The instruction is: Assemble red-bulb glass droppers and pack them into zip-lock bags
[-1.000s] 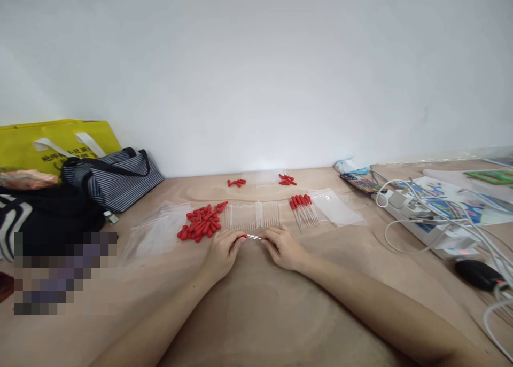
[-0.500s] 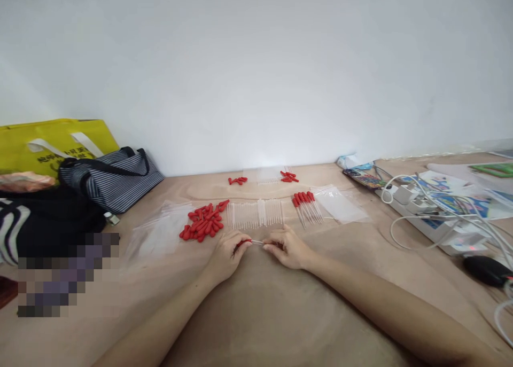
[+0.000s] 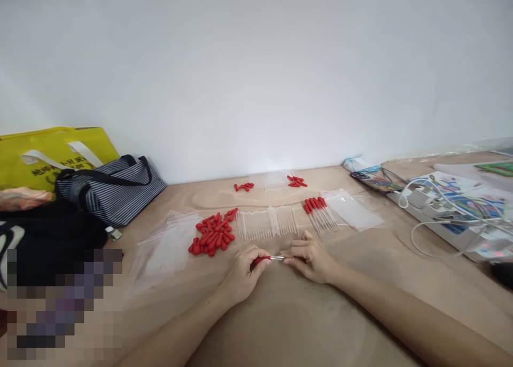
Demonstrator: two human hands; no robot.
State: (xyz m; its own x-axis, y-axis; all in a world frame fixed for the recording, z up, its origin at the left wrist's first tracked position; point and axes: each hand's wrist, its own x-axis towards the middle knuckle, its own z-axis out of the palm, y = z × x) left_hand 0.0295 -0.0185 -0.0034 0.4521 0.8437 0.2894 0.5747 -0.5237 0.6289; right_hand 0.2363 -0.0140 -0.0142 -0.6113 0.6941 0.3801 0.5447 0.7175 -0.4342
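Tabletop (image 3: 264,324) holds plastic bags (image 3: 170,249), contents unclear; left hand (image 3: 245,272) pinches bulb (image 3: 262,259), right hand (image 3: 311,257) tube (image 3: 276,258).

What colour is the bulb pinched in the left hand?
Red; the bulb in the left hand shows best in the head view.
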